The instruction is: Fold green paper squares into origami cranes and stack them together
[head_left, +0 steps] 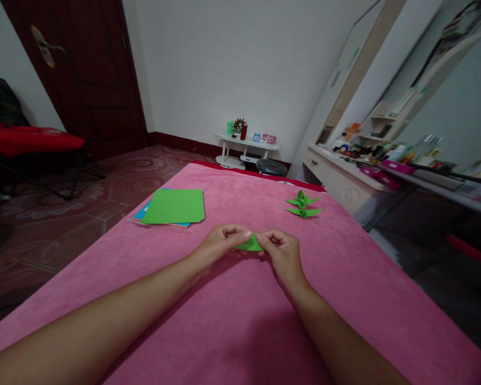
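Note:
A small folded piece of green paper (250, 245) is pinched between my two hands, just above the pink cloth. My left hand (223, 238) grips its left end, thumb on top. On the other end, my right hand (279, 245) presses with thumb and fingers. The undersides of the fingers and part of the paper are hidden. To the right beyond my hands lie folded green paper figures (302, 205) with pointed tips. At the left rests a stack of square paper (174, 206), green on top, with blue and orange edges showing below.
The pink cloth (208, 331) covers the surface under my hands. A white side table (248, 140) with small items stands by the far wall. At right is a cluttered dresser (344, 174); at left, a red-covered chair (28, 139) and a dark red door (92, 69).

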Demonstrator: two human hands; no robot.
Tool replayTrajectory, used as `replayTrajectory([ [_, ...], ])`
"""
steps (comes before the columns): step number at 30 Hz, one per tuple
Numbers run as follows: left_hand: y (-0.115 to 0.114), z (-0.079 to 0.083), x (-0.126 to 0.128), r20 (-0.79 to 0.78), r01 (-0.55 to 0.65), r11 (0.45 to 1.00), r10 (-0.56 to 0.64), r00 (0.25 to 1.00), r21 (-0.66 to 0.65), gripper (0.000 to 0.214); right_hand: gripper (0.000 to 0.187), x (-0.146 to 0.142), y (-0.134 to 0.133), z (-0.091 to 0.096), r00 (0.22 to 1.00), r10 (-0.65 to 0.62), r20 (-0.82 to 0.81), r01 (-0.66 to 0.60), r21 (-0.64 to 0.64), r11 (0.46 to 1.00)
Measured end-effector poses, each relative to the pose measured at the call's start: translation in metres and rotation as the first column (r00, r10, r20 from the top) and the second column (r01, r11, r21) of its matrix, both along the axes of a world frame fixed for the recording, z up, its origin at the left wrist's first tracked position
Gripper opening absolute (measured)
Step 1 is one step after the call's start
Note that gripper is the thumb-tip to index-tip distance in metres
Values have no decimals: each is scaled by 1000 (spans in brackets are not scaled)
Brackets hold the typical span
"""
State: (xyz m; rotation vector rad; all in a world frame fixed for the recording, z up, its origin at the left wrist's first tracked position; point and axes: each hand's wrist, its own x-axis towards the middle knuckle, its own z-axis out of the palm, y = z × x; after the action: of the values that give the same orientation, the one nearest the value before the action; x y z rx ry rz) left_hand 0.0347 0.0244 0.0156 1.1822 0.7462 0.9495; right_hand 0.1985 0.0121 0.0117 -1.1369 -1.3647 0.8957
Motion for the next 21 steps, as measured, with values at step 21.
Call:
replayTrajectory([
  [21,-1,-9,6,149,-197,979,202,968,-51,25,19,-12,-7,-7,960,181,-212,-219,-170,961],
])
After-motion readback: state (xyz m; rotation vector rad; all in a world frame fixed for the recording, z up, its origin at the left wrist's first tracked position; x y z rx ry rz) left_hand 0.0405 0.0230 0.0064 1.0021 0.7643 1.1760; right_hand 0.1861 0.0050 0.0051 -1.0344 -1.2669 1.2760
